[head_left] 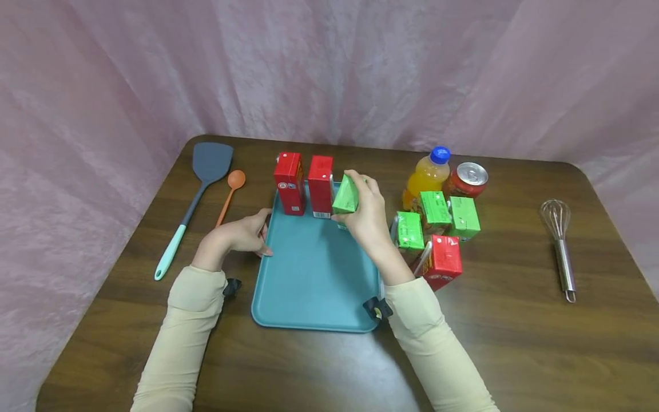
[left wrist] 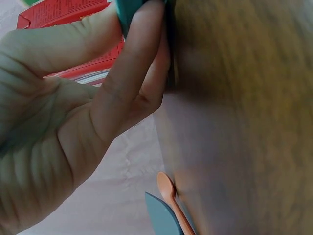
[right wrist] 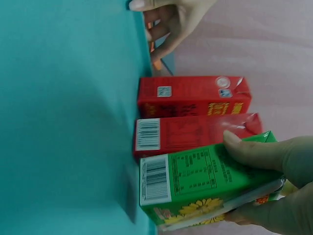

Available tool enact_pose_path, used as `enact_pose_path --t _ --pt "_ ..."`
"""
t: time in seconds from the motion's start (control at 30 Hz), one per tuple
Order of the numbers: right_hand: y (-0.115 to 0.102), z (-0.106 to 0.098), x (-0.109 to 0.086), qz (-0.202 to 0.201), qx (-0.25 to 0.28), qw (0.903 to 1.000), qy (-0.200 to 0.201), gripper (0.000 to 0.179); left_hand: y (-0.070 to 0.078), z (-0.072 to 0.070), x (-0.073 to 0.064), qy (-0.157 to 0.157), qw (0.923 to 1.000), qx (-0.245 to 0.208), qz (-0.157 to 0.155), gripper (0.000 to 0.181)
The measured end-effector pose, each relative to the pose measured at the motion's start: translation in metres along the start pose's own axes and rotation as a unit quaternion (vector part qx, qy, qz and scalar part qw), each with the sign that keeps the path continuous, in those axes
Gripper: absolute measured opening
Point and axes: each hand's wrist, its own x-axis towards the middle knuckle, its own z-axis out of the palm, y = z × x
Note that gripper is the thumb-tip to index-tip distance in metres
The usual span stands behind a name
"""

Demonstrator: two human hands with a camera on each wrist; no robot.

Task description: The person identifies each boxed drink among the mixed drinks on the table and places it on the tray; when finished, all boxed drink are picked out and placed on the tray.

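A blue-green tray (head_left: 316, 280) lies in the middle of the table. My left hand (head_left: 243, 233) pinches its left edge, thumb on top and fingers beneath, as the left wrist view shows. Two red drink cartons, a left one (head_left: 290, 186) and a right one (head_left: 321, 189), stand upright along the tray's far side. Beside the right one, my right hand (head_left: 368, 214) grips a green drink carton (right wrist: 195, 171) with flower pictures, thumb on one side and fingers on the other. That carton is slightly tilted, its barcode end close over the tray.
Right of the tray stand several green cartons (head_left: 435, 207), a red carton (head_left: 444, 260), an orange drink bottle (head_left: 426, 178) and a soda can (head_left: 467, 178). A whisk (head_left: 560, 246) lies farther right. At left lie a grey spatula (head_left: 210, 163) and an orange spoon (head_left: 235, 180).
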Motion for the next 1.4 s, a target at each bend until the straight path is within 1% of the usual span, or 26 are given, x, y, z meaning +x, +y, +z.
enact_pose_path --t 0.2,0.3,0.43,0.57,0.67,0.87,0.97,1.1,1.23,1.33,1.4 --pt "0.009 0.006 0.006 0.028 0.003 0.9996 -0.005 0.081 -0.004 0.002 -0.002 -0.001 1.0000 0.006 -0.002 0.095" --pt "0.009 0.005 0.009 0.049 -0.002 0.9987 -0.012 0.087 -0.006 0.003 -0.003 -0.001 1.0000 0.003 0.000 0.096" --pt "0.006 0.002 0.011 0.077 -0.015 0.9964 -0.032 0.094 -0.006 0.003 -0.004 0.001 1.0000 -0.002 0.004 0.096" --pt "0.006 -0.002 0.012 0.072 -0.040 0.9956 -0.044 0.092 -0.006 0.003 -0.006 0.007 1.0000 0.001 0.003 0.095" --pt "0.009 -0.003 0.011 0.068 -0.053 0.9951 -0.049 0.089 -0.007 0.004 -0.006 0.006 1.0000 0.000 0.000 0.096" --pt "0.009 0.002 0.007 0.073 -0.049 0.9947 -0.053 0.089 -0.010 0.005 -0.008 0.004 0.9999 -0.010 0.001 0.097" --pt "0.001 0.002 0.002 0.054 -0.064 0.9954 -0.046 0.090 -0.011 0.005 -0.008 0.006 0.9999 -0.013 0.001 0.096" --pt "-0.015 -0.009 -0.010 0.004 -0.104 0.9941 -0.028 0.088 -0.012 0.004 -0.006 0.008 0.9999 -0.008 -0.005 0.096" --pt "-0.027 -0.034 -0.028 -0.039 -0.147 0.9881 -0.022 0.085 -0.011 0.002 -0.004 0.005 1.0000 -0.001 -0.008 0.096" --pt "-0.030 -0.057 -0.038 -0.059 -0.164 0.9841 -0.034 0.085 -0.011 0.001 -0.003 0.008 0.9999 0.007 -0.009 0.095" --pt "-0.027 -0.071 -0.043 -0.064 -0.165 0.9831 -0.046 0.085 -0.011 0.000 -0.003 0.009 0.9999 0.008 -0.011 0.095"
